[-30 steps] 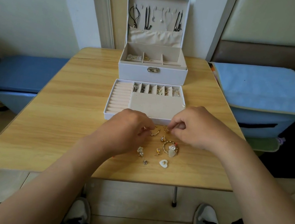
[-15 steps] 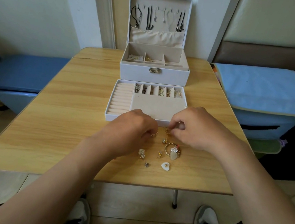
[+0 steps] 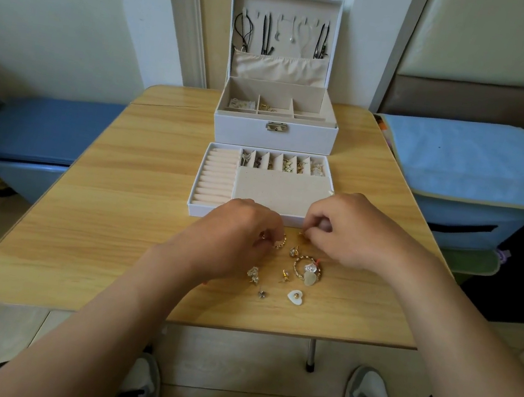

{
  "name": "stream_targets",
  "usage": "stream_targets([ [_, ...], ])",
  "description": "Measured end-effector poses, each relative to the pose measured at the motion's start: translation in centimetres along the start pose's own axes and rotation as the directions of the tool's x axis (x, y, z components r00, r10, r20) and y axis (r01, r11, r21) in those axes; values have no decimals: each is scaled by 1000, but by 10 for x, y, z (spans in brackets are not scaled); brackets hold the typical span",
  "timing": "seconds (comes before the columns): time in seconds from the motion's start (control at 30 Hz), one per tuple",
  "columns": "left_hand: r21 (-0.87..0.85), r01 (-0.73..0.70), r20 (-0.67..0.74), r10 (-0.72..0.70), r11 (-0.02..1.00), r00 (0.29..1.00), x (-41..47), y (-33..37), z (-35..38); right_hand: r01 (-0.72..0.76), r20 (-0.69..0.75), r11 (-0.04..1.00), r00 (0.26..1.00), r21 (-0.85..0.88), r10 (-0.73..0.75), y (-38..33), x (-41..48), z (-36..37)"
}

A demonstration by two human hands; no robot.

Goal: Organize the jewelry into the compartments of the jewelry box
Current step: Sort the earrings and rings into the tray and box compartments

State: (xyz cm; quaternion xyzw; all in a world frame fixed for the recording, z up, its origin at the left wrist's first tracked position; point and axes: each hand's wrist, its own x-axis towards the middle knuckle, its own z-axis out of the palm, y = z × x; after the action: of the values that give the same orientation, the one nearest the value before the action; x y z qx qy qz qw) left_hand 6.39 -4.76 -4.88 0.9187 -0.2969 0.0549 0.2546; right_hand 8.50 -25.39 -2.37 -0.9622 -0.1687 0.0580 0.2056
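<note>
Jewelry (image 3: pixel 280 242) pinched by left hand (image 3: pixel 231 239) and right hand (image 3: pixel 353 231).

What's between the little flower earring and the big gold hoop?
A small gold earring lies between the flower earring and the gold hoop, in the head view.

White jewelry box (image 3: pixel 272 136) with beige lining, white tray (image 3: pixel 193 204) with cream rolls, light wood-grain table (image 3: pixel 117 211), gold hoop (image 3: pixel 295 266), white heart charm (image 3: pixel 294 298), blue left cushion (image 3: pixel 38 130) and right cushion (image 3: pixel 468 160), lid cords (image 3: pixel 266 35) possibly black.
</note>
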Motion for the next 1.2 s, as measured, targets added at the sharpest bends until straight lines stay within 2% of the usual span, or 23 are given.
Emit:
stream_targets([
  [0.13, -102, 74, -112, -85, 992, 990, 0, 5, -4, -12, 9, 986, 1000, 168, 10, 0, 0, -4],
  [0.2, -206, 152, -139, -182, 967, 973, 1, 9, -6, -8, 12, 963, 1000, 270, 5, -2, 0, -6],
  [0.37, -490, 238, -52, -301, 838, 952, 5, 13, -10, 23, 6, 900, 1000, 436, -28, -9, -1, -10],
  [0.5, -594, 247, -29, -327, 766, 945, 6, 13, -10, 11, 23, 860, 999, 511, -26, -12, -1, -10],
  [0.8, -542, 287, -54, -373, 790, 926, 5, 5, -12, 26, 23, 877, 999, 479, -42, -16, 1, -2],
  [0.93, -464, 292, -63, -360, 836, 931, 0, 2, -15, 34, 29, 899, 998, 436, -52, -17, 5, 2],
  [1.2, -329, 288, -78, -330, 899, 941, -8, -1, -18, 41, 35, 970, 998, 240, -50, -23, 9, 14],
])
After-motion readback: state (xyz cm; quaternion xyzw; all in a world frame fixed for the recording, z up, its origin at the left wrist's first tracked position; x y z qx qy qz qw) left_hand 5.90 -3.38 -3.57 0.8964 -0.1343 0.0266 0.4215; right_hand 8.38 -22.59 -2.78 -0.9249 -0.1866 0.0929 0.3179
